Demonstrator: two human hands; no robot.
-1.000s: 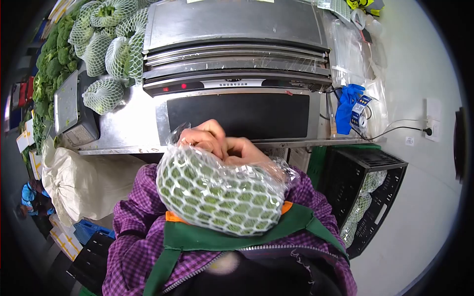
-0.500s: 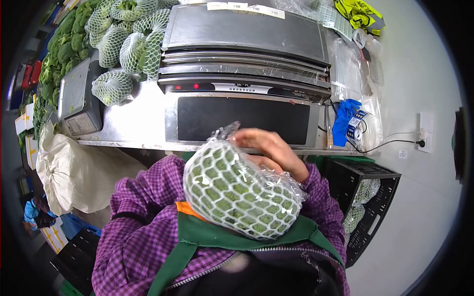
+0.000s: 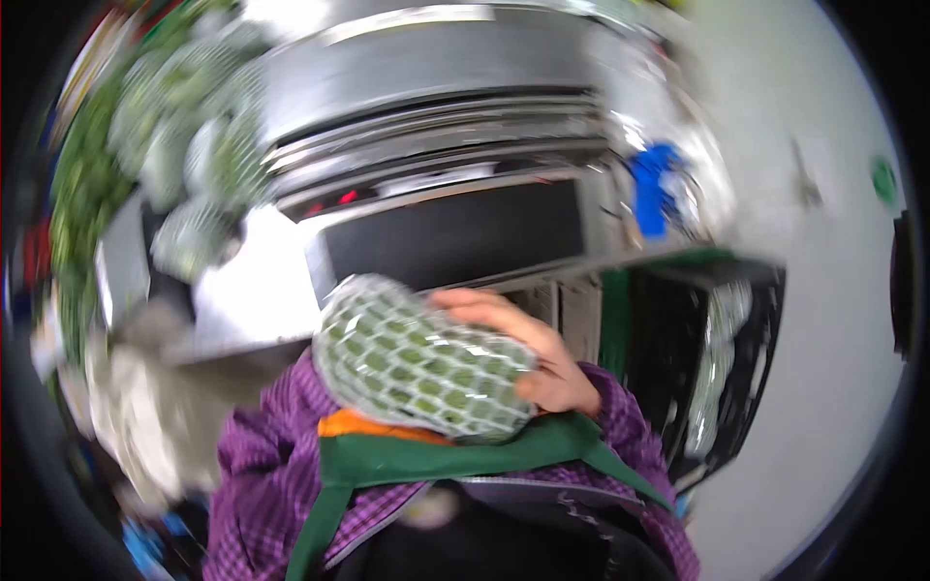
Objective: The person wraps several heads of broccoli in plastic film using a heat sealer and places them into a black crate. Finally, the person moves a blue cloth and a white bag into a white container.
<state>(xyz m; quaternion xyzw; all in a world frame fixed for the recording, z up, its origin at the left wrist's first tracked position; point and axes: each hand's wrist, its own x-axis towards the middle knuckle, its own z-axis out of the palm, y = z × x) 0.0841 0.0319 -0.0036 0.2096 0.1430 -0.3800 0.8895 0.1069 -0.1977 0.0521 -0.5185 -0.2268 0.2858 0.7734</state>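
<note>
Held up before my chest is a wrapped pack of broccoli [image 3: 426, 373] in a white foam net under shiny clear film. My right hand [image 3: 533, 349] curves round its far and right side, fingers along the top edge and thumb against the right end. My left hand does not show; the left sleeve [image 3: 276, 441] runs up behind the pack, which hides whatever is there. Beyond the pack stands a wrapping machine [image 3: 436, 136] with a black plate [image 3: 455, 237] at its front.
Netted broccoli heads [image 3: 199, 160] are piled at the bench's left, beside a scale [image 3: 126, 261] and loose broccoli [image 3: 82, 194]. A pale sack [image 3: 145, 407] stands below. Blue gloves [image 3: 654, 189] lie at the right. A black crate [image 3: 668, 358] holding netted packs is at lower right.
My view has turned and blurred. The pack's loose film ends no longer stick out at its top and right. My right hand has moved from above the pack to grip its right side.
</note>
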